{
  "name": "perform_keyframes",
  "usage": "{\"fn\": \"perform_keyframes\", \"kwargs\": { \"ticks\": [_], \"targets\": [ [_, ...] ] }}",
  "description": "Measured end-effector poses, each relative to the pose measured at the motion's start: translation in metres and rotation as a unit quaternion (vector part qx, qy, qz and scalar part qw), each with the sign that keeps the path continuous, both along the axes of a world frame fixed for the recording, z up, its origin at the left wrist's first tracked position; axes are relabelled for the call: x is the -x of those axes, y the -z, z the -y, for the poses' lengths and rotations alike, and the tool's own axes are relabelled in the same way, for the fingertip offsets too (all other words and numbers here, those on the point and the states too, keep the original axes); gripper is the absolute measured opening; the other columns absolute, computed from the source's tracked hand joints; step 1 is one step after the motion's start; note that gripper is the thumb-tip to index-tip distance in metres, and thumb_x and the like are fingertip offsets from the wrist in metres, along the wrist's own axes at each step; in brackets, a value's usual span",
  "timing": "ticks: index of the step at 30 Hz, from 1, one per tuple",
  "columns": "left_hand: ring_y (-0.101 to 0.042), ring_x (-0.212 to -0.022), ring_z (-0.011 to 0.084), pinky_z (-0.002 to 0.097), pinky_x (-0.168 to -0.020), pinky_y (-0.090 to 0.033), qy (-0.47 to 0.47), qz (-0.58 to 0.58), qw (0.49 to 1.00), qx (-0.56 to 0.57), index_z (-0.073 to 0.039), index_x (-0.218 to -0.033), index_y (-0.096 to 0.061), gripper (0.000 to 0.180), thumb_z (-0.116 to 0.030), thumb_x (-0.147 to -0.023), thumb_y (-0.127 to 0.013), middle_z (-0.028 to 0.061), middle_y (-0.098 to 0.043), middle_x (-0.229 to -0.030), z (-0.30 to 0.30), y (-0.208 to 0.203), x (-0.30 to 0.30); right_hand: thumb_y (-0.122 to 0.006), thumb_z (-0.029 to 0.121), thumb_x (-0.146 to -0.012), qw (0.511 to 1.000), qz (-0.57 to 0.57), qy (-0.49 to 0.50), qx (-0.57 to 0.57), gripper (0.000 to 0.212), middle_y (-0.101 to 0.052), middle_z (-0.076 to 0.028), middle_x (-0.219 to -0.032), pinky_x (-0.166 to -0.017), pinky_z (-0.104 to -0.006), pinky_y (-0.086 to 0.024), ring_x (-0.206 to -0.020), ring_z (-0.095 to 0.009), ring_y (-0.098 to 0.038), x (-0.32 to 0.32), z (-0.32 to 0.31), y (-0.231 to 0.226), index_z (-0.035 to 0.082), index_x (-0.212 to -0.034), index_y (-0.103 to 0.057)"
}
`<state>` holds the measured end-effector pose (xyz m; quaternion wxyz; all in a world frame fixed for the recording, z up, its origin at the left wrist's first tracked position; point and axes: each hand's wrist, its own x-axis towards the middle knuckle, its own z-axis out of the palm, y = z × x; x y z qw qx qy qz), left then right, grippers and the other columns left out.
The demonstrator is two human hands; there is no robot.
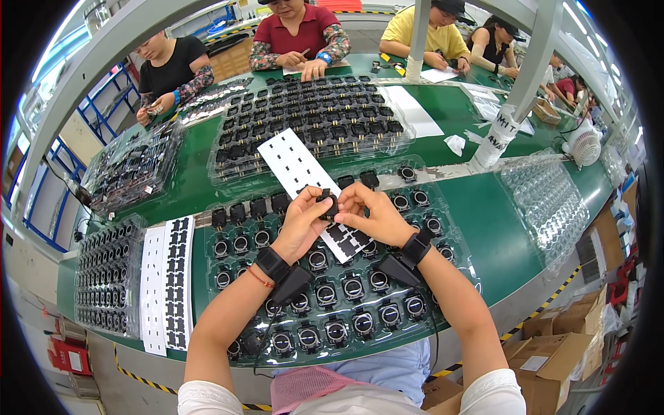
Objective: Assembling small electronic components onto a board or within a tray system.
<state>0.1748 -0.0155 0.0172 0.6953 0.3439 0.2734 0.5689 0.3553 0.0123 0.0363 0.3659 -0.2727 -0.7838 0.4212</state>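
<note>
My left hand (301,220) grips a small black square part (329,202) between thumb and fingers. My right hand (371,213) pinches at the part's right side; whatever its fingertips hold is too small to make out. Beneath both hands lies a white sticker sheet (285,158) with black die-cut pieces, across a clear plastic tray (456,266). Rows of black parts with round, ring-shaped centres (325,294) fill that tray. Along its far edge some parts show plain black tops (258,207).
Further back stands a tray stack of black parts (304,117). More sticker sheets (153,290) and another filled tray (107,277) lie at left. Clear trays (546,204) and a white fan (583,146) are at right. A wrapped post (492,142) rises mid-table. Co-workers sit opposite.
</note>
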Motion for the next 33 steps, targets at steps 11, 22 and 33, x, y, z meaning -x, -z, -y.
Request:
{"fn": "perform_keyframes", "kwargs": {
  "ticks": [11, 22, 33],
  "targets": [
    [-0.051, -0.098, 0.0133, 0.0303, -0.09, -0.04, 0.019, -0.023, 0.997, -0.073, -0.004, -0.096, -0.05, 0.016, -0.004, -0.083, -0.059, 0.0056, -0.054, -0.102, 0.0, 0.003, 0.0, -0.066, 0.012, -0.079, 0.998, -0.016, 0.051, -0.016, 0.022, -0.061, -0.003, -0.074, -0.057, -0.0226, -0.043, -0.063, -0.008, -0.054, 0.002, -0.004, 0.007, 0.003, -0.092, -0.051],
    [-0.048, -0.112, 0.0256, 0.0375, -0.098, -0.036, 0.05, -0.032, 0.994, -0.092, 0.004, -0.12, -0.044, 0.04, -0.015, -0.086, -0.052, 0.017, -0.045, -0.127, 0.0, -0.004, -0.001, -0.052, -0.002, -0.079, 0.952, -0.081, 0.295, -0.029, 0.017, -0.06, -0.005, -0.079, -0.061, -0.0231, -0.045, -0.069, -0.009, -0.055, -0.009, -0.017, 0.008, 0.001, -0.095, -0.054],
    [-0.054, -0.1, 0.0236, 0.0342, -0.087, -0.042, 0.044, 0.008, 0.998, -0.053, 0.003, -0.122, -0.041, 0.04, -0.015, -0.087, -0.047, 0.0176, -0.044, -0.128, 0.001, -0.007, 0.001, -0.057, 0.013, -0.078, 0.88, 0.086, 0.464, -0.053, 0.018, -0.062, -0.015, -0.073, -0.063, -0.0378, -0.047, -0.068, -0.029, -0.061, -0.041, -0.044, 0.019, 0.0, -0.088, -0.051]
  ]
}}
